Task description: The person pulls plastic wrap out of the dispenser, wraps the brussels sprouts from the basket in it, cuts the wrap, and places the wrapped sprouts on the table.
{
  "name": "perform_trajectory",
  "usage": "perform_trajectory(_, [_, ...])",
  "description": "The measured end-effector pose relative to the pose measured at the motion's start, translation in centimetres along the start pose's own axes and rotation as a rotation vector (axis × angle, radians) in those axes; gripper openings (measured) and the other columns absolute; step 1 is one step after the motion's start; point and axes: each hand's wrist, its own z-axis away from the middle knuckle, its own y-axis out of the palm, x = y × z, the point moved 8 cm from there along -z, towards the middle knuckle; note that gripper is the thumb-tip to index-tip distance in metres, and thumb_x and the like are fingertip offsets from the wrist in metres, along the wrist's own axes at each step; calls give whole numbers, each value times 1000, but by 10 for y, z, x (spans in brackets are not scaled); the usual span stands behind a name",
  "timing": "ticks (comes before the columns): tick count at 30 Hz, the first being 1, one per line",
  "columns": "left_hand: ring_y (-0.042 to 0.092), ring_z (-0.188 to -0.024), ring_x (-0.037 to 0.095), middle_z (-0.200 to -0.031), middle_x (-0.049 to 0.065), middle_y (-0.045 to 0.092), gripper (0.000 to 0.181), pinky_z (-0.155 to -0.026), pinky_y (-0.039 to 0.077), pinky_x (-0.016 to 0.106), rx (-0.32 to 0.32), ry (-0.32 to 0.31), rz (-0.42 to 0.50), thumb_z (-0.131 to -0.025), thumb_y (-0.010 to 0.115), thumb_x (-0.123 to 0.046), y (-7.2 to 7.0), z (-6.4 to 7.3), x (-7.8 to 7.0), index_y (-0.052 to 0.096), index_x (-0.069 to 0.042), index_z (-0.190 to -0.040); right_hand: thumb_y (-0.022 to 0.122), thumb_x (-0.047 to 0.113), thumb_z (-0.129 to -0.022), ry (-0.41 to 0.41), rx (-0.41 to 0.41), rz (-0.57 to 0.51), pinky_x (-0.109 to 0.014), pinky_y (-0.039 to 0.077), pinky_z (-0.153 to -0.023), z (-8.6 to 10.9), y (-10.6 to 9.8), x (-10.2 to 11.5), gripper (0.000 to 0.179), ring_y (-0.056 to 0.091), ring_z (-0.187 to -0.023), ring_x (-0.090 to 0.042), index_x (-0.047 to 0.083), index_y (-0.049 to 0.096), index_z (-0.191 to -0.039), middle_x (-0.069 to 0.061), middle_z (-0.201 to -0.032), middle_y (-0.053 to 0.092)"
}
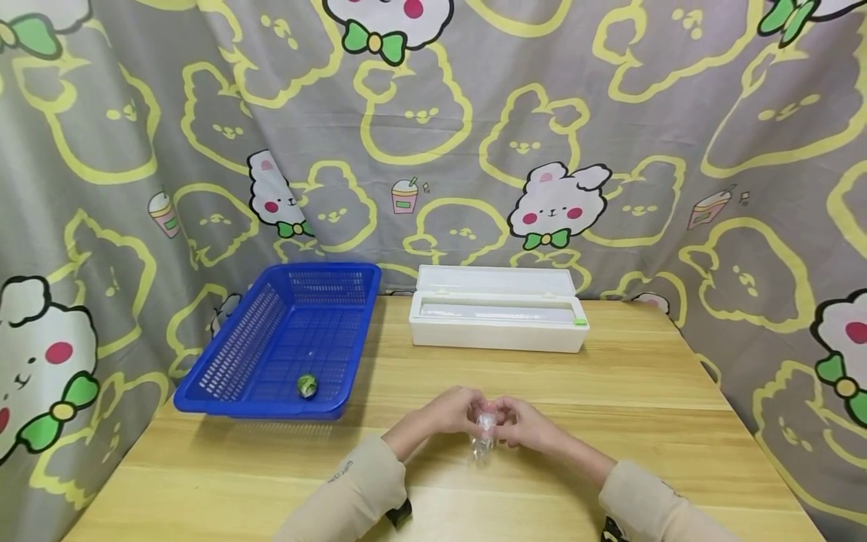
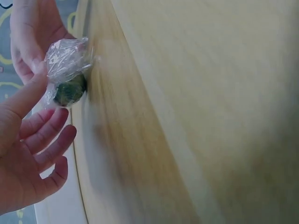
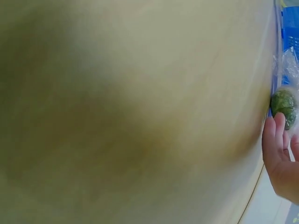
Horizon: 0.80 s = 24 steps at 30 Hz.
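Both hands meet over the table around a green, round vegetable-like ball (image 2: 71,89) wrapped in clear cling film (image 2: 67,59). My left hand (image 1: 452,411) pinches the film with thumb and index finger, its other fingers spread loosely below the ball. From the opposite side my right hand (image 1: 527,424) holds the wrapped ball, with fingertips against the green part in the right wrist view. In the head view the film hangs down below the fingers, and the hands mostly hide the ball.
A blue plastic basket (image 1: 271,410) stands at the left, with another green wrapped ball (image 1: 307,386) inside near its front. At the back is a long white box (image 1: 497,335) with its lid raised and a green piece at its right end. A patterned curtain (image 1: 433,113) surrounds the wooden table (image 1: 650,421).
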Motion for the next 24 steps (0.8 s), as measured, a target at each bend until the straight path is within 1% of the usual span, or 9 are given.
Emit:
perform_trajectory(3, [60, -73, 5, -91, 5, 70, 45, -66, 46, 11, 29, 27, -43, -68, 82, -22, 1, 1, -1, 63, -3, -105, 69, 13, -80, -79, -20, 102, -17, 44, -53, 0, -1, 4, 43, 49, -65, -5, -10, 51, -113, -12, -88, 60])
perform_trajectory(5, [60, -74, 6, -93, 5, 70, 47, -67, 45, 11, 37, 38, -66, -68, 82, -23, 1, 1, -2, 63, -4, -106, 71, 15, -79, -121, -34, 179, -17, 44, -54, 1, 0, 6, 44, 48, -65, -2, -9, 53, -111, -11, -88, 59])
perform_trajectory(7, [60, -75, 6, -93, 5, 70, 47, -67, 45, 11, 39, 44, -80, -68, 81, -23, 1, 1, -1, 63, -4, -107, 73, 20, -78, -158, -47, 257, -17, 45, -57, 2, 1, 9, 46, 49, -67, -3, -7, 53, -110, -10, -90, 58])
perform_trajectory(9, [58, -74, 6, -92, 4, 69, 48, -66, 45, 12, 31, 45, -101, -68, 81, -25, 1, 1, -1, 63, -4, -107, 74, 23, -78, -185, -60, 326, -17, 46, -57, 3, 2, 12, 48, 49, -68, -4, -6, 53, -111, -8, -92, 55])
perform_trajectory(12, [54, -70, 3, -87, 0, 67, 48, -65, 44, 12, 2, 44, -133, -68, 80, -30, 1, 2, 1, 63, -5, -105, 72, 27, -79, -242, -84, 419, -17, 45, -60, 5, 4, 17, 47, 49, -72, -7, -4, 54, -109, -7, -92, 54])
perform_trajectory(16, [49, -67, 0, -83, -3, 65, 48, -63, 42, 12, -31, 49, -169, -69, 78, -38, 2, 3, 2, 64, -6, -102, 69, 34, -82, -345, -120, 528, -16, 43, -59, 9, 4, 27, 46, 48, -71, -6, -2, 55, -107, -4, -91, 56])
perform_trajectory(19, [46, -66, -1, -81, -5, 64, 48, -61, 40, 12, -25, 58, -191, -69, 78, -38, 2, 4, 3, 64, -7, -103, 68, 35, -83, -361, -130, 571, -17, 44, -60, 10, 3, 30, 46, 49, -72, -6, -2, 55, -107, -4, -92, 58])
perform_trajectory(21, [45, -65, 0, -80, -5, 62, 49, -60, 39, 12, -14, 64, -211, -68, 79, -37, 2, 5, 2, 64, -8, -104, 68, 34, -82, -331, -121, 589, -18, 45, -62, 9, 2, 28, 48, 51, -74, -8, -3, 56, -110, -6, -95, 60])
perform_trajectory(24, [49, -68, 0, -84, -6, 64, 52, -62, 40, 12, -14, 79, -285, -65, 80, -40, 1, 6, 0, 63, -10, -105, 69, 31, -81, -271, -103, 634, -20, 46, -66, 6, 1, 24, 50, 54, -78, -11, -3, 57, -115, -6, -98, 61])
